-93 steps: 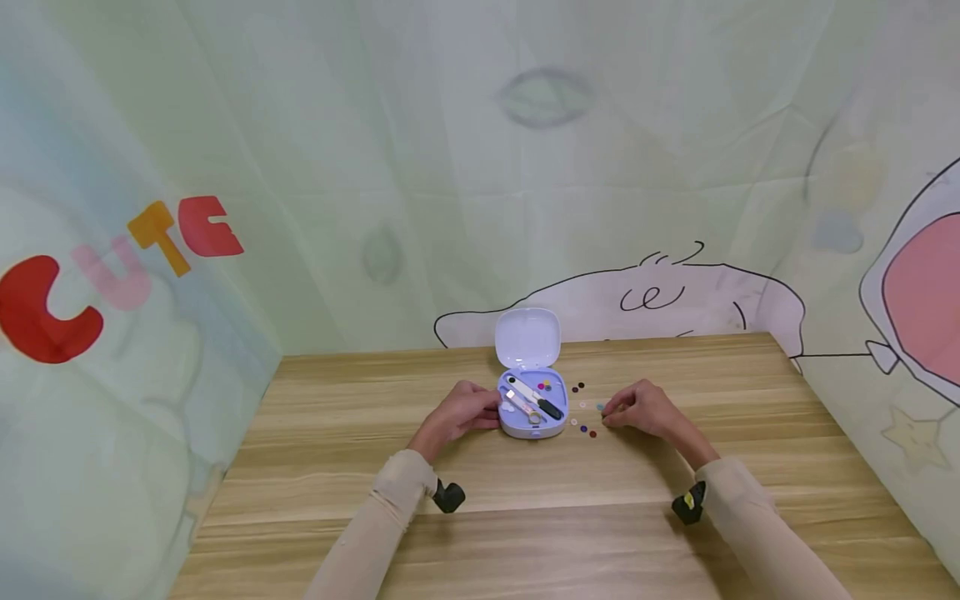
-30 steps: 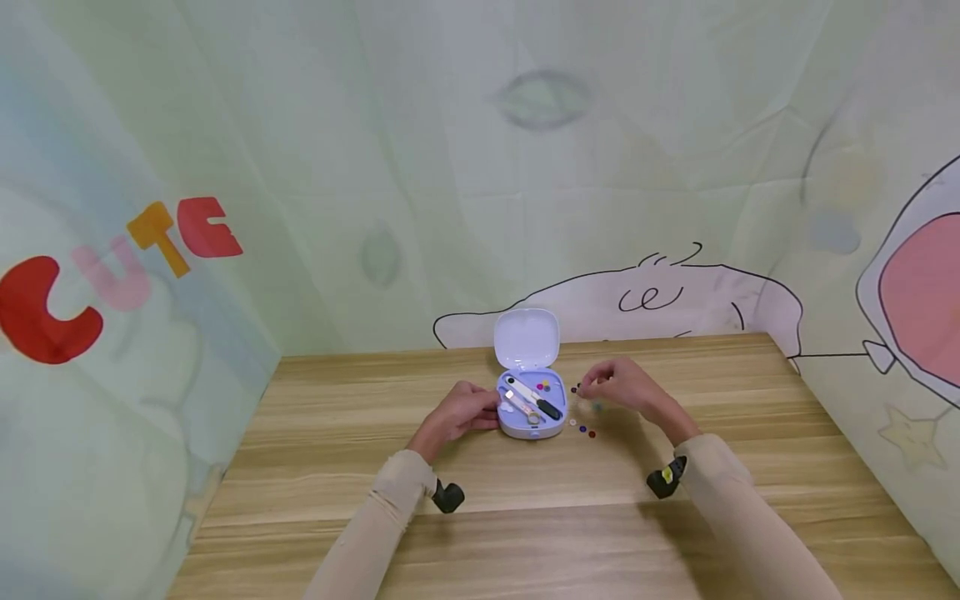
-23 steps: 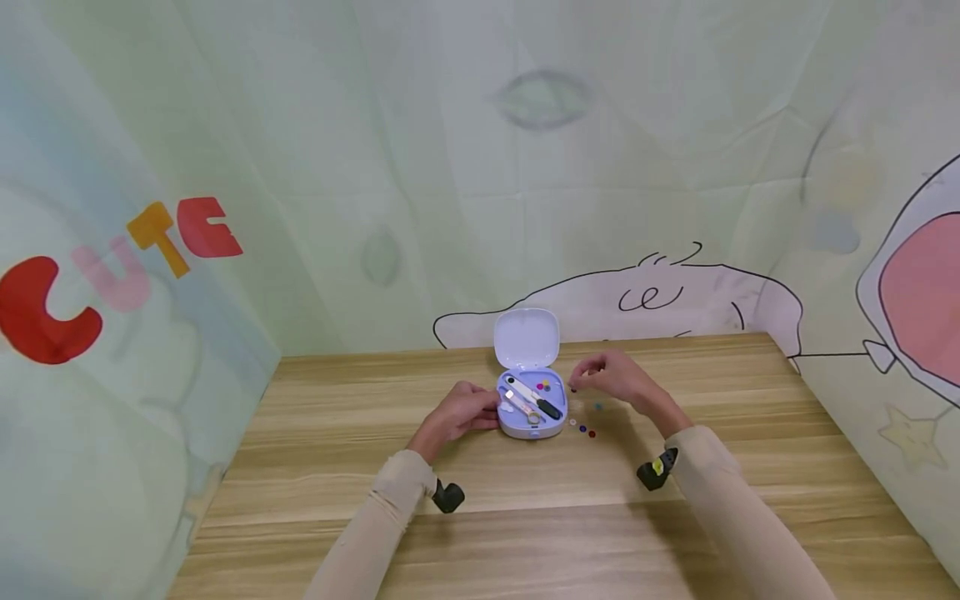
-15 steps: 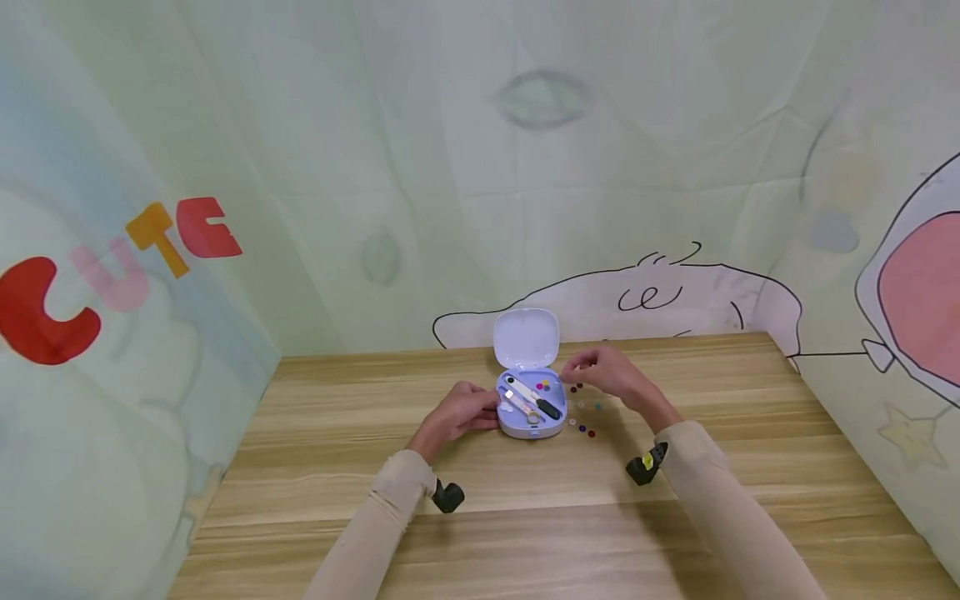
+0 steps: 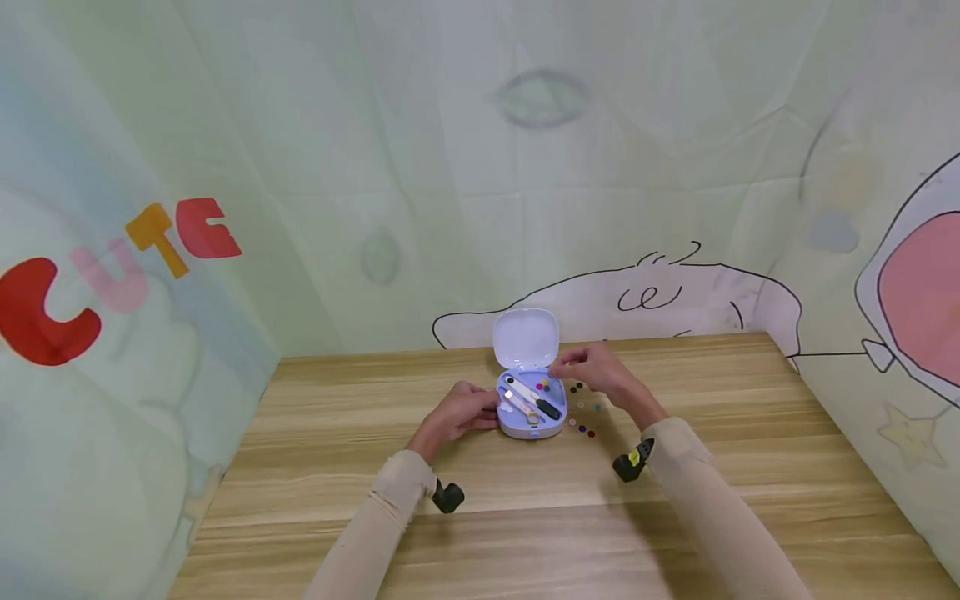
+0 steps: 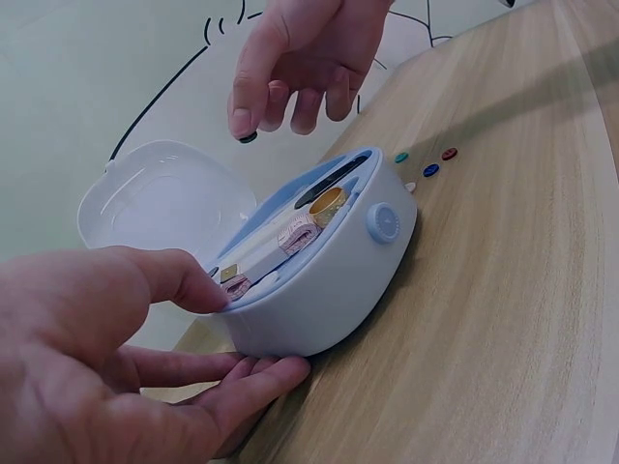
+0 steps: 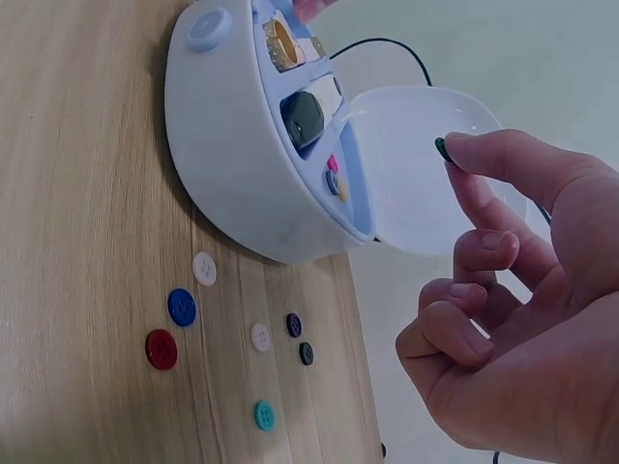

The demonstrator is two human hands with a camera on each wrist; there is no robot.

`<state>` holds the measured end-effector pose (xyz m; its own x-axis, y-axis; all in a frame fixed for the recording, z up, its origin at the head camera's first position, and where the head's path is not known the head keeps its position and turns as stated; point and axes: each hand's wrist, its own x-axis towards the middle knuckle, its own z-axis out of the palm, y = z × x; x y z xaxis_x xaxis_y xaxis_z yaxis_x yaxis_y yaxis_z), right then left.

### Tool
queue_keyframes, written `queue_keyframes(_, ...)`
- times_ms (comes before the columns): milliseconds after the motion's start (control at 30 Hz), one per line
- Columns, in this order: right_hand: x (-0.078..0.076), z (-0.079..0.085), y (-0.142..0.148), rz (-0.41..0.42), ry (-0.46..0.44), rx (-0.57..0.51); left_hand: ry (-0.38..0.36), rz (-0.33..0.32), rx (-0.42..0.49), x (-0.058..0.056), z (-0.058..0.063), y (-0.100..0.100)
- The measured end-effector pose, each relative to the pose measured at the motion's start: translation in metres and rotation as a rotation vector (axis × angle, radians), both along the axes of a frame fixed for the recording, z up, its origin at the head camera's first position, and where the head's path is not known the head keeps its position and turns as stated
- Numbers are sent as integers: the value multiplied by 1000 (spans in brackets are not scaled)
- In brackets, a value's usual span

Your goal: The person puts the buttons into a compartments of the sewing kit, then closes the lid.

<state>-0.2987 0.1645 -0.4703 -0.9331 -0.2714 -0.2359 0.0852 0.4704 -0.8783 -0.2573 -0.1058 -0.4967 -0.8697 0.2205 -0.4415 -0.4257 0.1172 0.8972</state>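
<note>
A pale blue and white sewing box (image 5: 517, 431) stands on the table with its lid (image 5: 527, 337) raised. My left hand (image 5: 461, 411) grips its left side, thumb on the rim and fingers low against the wall, as the left wrist view shows. Thumb and forefinger of my right hand (image 5: 600, 371) pinch a dark green button (image 7: 442, 149) above the box's back right part. In the tray lie a seam ripper or similar tool with a dark handle (image 7: 305, 118), a rolled tape measure (image 6: 299, 235), a gold thimble-like ring (image 6: 329, 205) and a few coloured buttons (image 7: 335, 182).
Right of the box, several loose buttons lie on the wooden table (image 5: 360, 517): red (image 7: 162, 349), blue (image 7: 181, 306), white (image 7: 204, 269), teal (image 7: 264, 416) and dark ones (image 7: 294, 325). A printed curtain (image 5: 465, 208) hangs behind the table.
My right hand has lifted off the table at the buttons' right side and travelled left over them to the box, a button between its fingertips. The left hand has stayed put.
</note>
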Motion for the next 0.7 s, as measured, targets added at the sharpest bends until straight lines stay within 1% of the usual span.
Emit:
queue_keyframes(100,-1,-1,-2,-25,-9,-13,1,-5,-6,0,0,0)
queue_keyframes(233,-2,-3,-4,-33,11,-22,1,-10,-3,0,-1,-1)
queue_keyframes(433,1,-2,-4,-21,44,-23,0,-14,0,-1,-1,0)
queue_keyframes(700,4,1,8,-12,61,-30,2,-10,0,0,0,0)
